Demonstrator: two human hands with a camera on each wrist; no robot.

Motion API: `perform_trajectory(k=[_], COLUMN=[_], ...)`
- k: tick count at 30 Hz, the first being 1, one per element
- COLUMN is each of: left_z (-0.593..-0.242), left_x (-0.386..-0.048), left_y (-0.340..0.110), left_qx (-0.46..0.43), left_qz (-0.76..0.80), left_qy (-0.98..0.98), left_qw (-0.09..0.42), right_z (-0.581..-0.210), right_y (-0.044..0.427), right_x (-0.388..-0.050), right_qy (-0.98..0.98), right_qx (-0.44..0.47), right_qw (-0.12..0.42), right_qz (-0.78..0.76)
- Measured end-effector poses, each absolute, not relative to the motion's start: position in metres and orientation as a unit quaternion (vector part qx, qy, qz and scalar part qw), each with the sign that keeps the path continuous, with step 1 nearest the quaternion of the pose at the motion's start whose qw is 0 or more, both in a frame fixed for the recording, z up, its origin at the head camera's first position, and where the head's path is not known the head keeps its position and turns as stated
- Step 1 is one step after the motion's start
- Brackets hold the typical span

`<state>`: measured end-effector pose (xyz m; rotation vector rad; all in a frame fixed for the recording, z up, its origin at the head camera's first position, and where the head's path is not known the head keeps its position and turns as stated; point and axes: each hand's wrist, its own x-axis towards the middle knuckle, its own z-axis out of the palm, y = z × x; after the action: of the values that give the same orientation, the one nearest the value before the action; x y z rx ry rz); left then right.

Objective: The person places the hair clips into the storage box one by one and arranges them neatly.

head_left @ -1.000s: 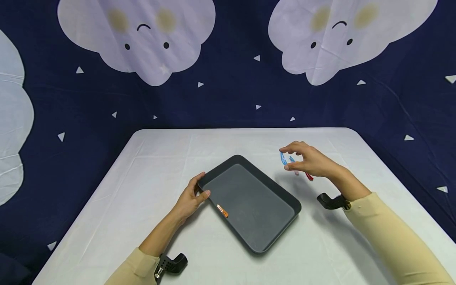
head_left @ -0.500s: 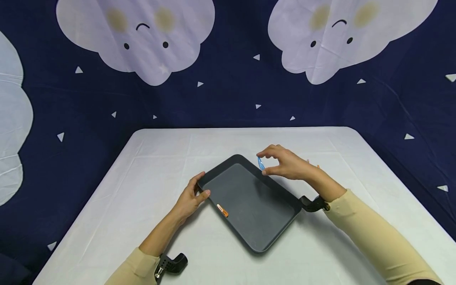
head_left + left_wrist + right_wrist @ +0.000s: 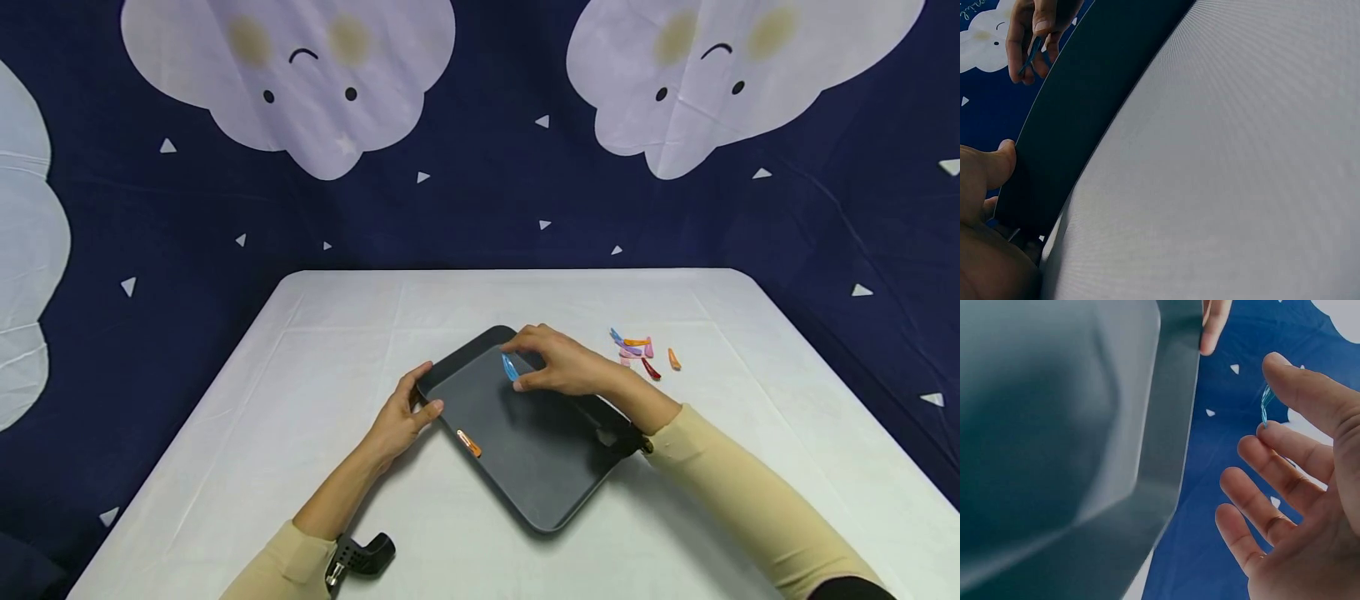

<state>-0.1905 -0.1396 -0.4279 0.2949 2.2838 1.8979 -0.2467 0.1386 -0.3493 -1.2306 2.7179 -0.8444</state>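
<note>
One blue clip [image 3: 510, 368] hung above the tray [image 3: 525, 471], toward its far corner, with the right hand [image 3: 564, 365] pinching it end to end, long axis running from forefinger tip to thumb tip! Across from it, the left hand [image 3: 400, 422] gripped the tray's left corner, nearer the orange clip [image 3: 468, 443] lying inside; the blue one looked slim, bright and pale-streaked.

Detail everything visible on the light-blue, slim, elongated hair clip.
The light-blue, slim, elongated hair clip looks shiny; its material and whether it is snapped open are unclear. The right hand pinches it by its ends, between thumb and index fingertip. It is held tilted above the dark-grey, rectangular, round-cornered tray, touching only that hand.
</note>
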Motion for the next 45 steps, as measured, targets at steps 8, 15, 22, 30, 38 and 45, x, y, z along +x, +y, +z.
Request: perform_trajectory(k=[8, 15, 22, 30, 38, 45], left_z=[-0.429, -0.429, -0.429, -0.429, -0.429, -0.428], left_x=[-0.191, -0.191, -0.191, -0.191, -0.191, -0.191], left_y=[-0.140, -0.140, -0.140, -0.140, -0.139, -0.139], left_qx=[0.096, 0.098, 0.093, 0.099, 0.094, 0.092], left_qz=[0.633, 0.635, 0.636, 0.633, 0.628, 0.631], left_qy=[0.764, 0.762, 0.762, 0.764, 0.768, 0.766], left_qw=[0.077, 0.079, 0.081, 0.079, 0.079, 0.078], right_z=[-0.358, -0.367, -0.375, -0.385, -0.395, -0.394], right_y=[0.121, 0.111, 0.104, 0.098, 0.096, 0.094], right_x=[-0.245, -0.243, -0.240, -0.236, -0.232, -0.228], right_qy=[0.870, 0.865, 0.865, 0.865, 0.863, 0.863], right_qx=[-0.408, -0.426, -0.433, -0.435, -0.433, -0.439], right_qw=[0.051, 0.069, 0.084, 0.117, 0.147, 0.146], right_qz=[-0.271, -0.257, -0.240, -0.220, -0.216, -0.203])
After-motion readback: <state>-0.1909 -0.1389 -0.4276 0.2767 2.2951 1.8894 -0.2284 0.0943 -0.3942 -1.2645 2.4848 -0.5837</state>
